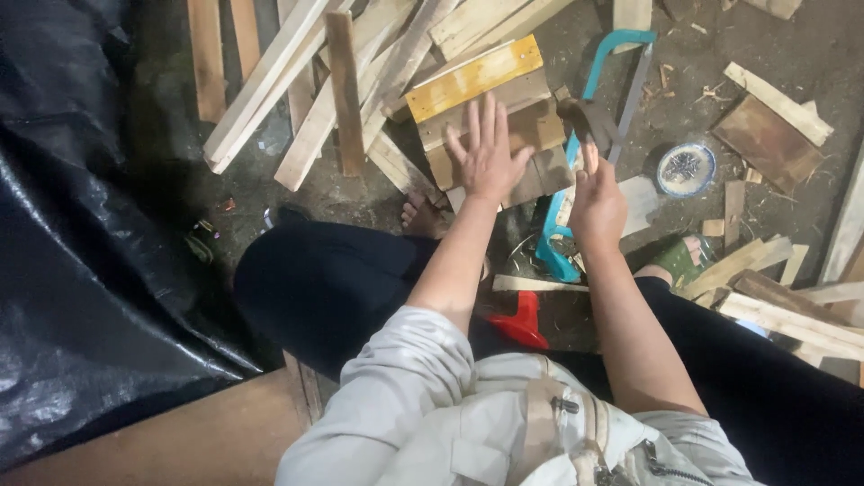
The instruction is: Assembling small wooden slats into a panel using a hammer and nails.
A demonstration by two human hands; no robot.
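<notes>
My left hand (pixel 487 155) lies flat with fingers spread on a small assembly of wooden boards (pixel 531 126) on the floor, which has a yellow-painted strip (pixel 473 77) along its far edge. My right hand (pixel 596 200) is just right of the boards, closed around the handle of a dark hammer (pixel 583 119). The hammer head is blurred and stands a little above the boards' right edge.
A teal-framed saw (pixel 594 81) lies beside the boards. A small bowl of nails (pixel 686 169) sits to the right. Loose wooden slats (pixel 306 99) and offcuts (pixel 774 135) cover the floor. A black plastic sheet (pixel 81 225) is at the left. A red object (pixel 522 324) lies between my legs.
</notes>
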